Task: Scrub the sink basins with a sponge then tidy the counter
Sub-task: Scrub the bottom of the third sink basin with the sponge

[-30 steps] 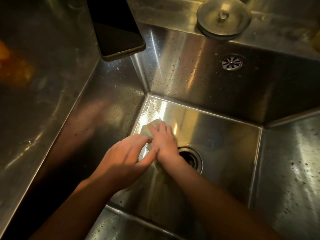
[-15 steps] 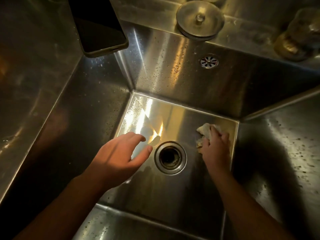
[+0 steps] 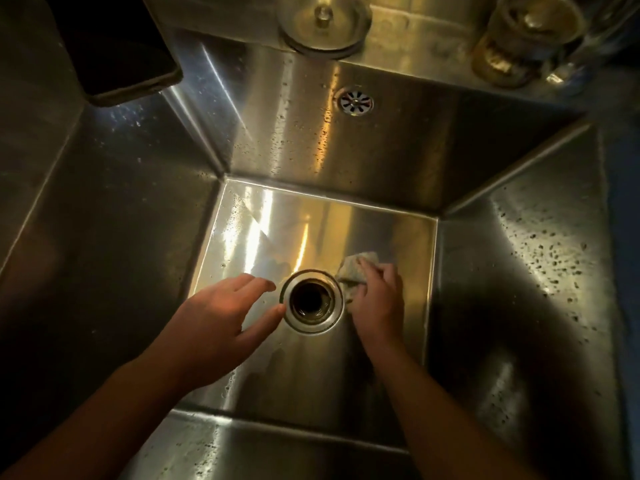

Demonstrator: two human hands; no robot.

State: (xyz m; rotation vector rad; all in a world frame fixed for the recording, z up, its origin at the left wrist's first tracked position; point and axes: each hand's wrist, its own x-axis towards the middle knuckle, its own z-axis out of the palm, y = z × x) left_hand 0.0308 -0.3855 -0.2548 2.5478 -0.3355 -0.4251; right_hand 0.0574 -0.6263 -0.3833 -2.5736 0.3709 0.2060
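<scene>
Sponge (image 3: pixel 356 271) in hand, a person works the floor of a stainless-steel sink basin (image 3: pixel 311 233). The pale pad is pressed to the metal just right of the open drain (image 3: pixel 311 301), at the edge of its ring. The right hand (image 3: pixel 379 303) grips the sponge, fingers curled over its top and pushing it down, so that only the far corner of the pad shows past the fingertips. The left hand (image 3: pixel 221 320) holds nothing. Its fingers lie straight and loosely spread over the basin floor on the other side of the drain, the thumb tip just beside the drain ring. Whether the palm touches the metal cannot be told from this angle.

By the look of it, the job is in its first stage. The floor around the drain shines wet and streaked, which suggests the scrub there is under way. The right wall (image 3: pixel 540 244) and the back wall (image 3: pixel 398 157) below the overflow grate (image 3: pixel 355 102) are speckled with drops and spots and appear to need a pass. Any second basin lies out of frame. The counter tidy seems not yet begun: a dark phone (image 3: pixel 114 46) lies at the edge of the left ledge, a round metal stopper (image 3: pixel 323 22) sits on the rear ledge, and a glass jar (image 3: pixel 526 36) stands further right on it.
</scene>
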